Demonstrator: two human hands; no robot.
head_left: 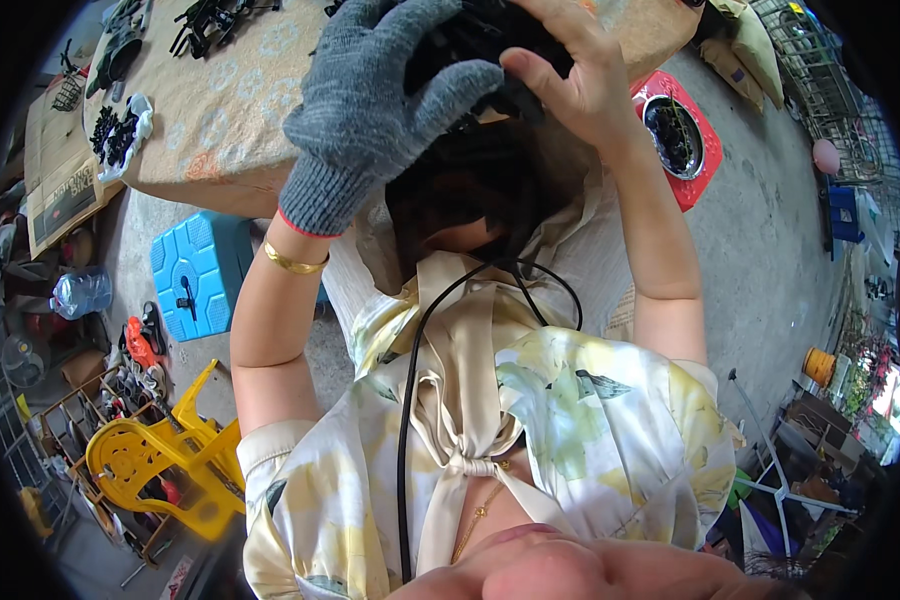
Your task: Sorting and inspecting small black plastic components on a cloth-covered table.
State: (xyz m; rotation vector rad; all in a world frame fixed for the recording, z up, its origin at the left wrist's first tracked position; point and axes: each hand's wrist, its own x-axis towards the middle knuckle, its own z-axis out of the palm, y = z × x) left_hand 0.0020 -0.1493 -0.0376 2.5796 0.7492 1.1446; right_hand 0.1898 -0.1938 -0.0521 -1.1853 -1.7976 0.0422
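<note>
My left hand [375, 105], in a grey knit glove, reaches to the table's near edge with its thumb and fingers spread. My right hand [585, 85] is bare; its thumb and forefinger stand apart, and its other fingers are partly cut off by the top of the picture. Between and behind both hands is a dark heap of black parts [470, 45], whose kind I cannot make out. Whether either hand touches it is unclear. On the cloth-covered table [225, 120], to the left, lie black pieces [210, 25] and a white bag [138, 130] with small black parts.
A blue plastic stool [198, 275] stands left below the table, with a yellow chair [160, 455] nearer. At right, a metal bowl [673, 135] of dark bits sits on a red stool [705, 155]. A black cord [407, 430] hangs across my front.
</note>
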